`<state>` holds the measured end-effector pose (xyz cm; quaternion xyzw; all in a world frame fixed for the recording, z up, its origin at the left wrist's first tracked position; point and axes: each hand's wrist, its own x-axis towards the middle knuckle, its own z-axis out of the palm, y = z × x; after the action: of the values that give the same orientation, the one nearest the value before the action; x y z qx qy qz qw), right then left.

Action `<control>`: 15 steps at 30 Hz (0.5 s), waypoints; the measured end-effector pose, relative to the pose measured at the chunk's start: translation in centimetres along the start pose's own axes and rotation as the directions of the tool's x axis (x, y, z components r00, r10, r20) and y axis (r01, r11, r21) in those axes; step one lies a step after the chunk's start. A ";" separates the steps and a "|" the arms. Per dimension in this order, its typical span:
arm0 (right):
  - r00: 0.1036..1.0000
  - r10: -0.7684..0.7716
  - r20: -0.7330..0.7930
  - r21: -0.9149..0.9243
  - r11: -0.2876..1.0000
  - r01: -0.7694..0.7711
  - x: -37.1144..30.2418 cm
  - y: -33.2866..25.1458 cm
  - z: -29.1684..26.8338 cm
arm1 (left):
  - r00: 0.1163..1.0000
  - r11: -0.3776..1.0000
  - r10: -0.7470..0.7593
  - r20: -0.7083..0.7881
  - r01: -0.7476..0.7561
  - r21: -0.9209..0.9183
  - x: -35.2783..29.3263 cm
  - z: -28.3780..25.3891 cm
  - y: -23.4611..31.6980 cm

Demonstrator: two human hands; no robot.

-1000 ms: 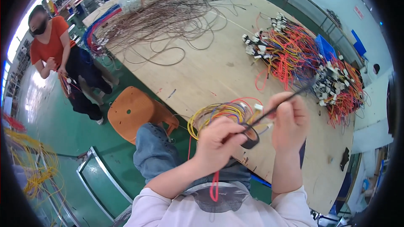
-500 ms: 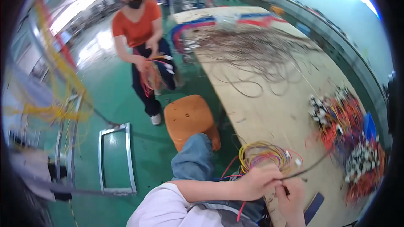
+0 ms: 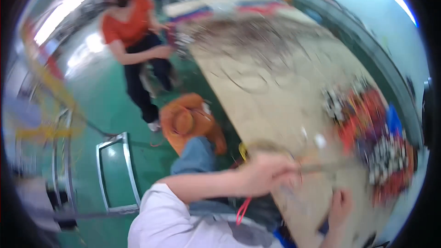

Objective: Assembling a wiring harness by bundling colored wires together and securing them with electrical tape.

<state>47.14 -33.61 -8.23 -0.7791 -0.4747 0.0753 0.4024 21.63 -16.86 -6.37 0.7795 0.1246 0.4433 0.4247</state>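
Observation:
My left hand is closed over the near edge of the table, with a dark thin cord, smeared by motion, running from its fingertips to the right. Lower down and further right, my right hand is held apart from it, its fingers curled; what they hold, if anything, cannot be made out. A coil of yellow wire shows partly beside my left hand, the rest hidden or blurred. From under my left forearm hangs a pink-red loop.
Wire bundles with white connectors lie at the table's right side, by a blue piece. Dark loose wires spread over the far table. An orange stool bears an orange wire coil. A co-worker stands behind it.
My hands have moved apart, the right one down and right. The co-worker's wire bundle has left their hand, and a coil now lies on the stool. The view has shifted.

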 end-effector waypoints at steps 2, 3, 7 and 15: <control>0.993 -0.095 0.069 -0.122 0.987 0.102 2.5 -2.1 1.9 | 0.996 0.947 0.089 -0.014 -0.081 0.310 1.9 -0.6 -0.7; 0.990 -0.140 -0.012 -0.207 0.969 0.135 2.8 -0.9 2.8 | 0.989 0.924 0.147 -0.023 -0.129 0.359 1.3 -0.8 -2.7; 0.982 -0.175 0.077 -0.474 0.859 0.191 3.5 3.7 4.8 | 0.937 0.452 0.349 0.029 -0.196 0.870 4.0 -3.2 -3.3; 0.976 -0.192 0.108 -0.714 0.668 0.210 1.7 5.0 3.8 | 0.916 0.369 0.400 0.043 -0.203 0.907 4.1 0.9 -2.9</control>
<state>49.52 -31.22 -13.80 -0.8163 -0.5534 -0.1526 0.0646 25.23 -13.19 -6.42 0.8482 0.2341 0.4482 -0.1577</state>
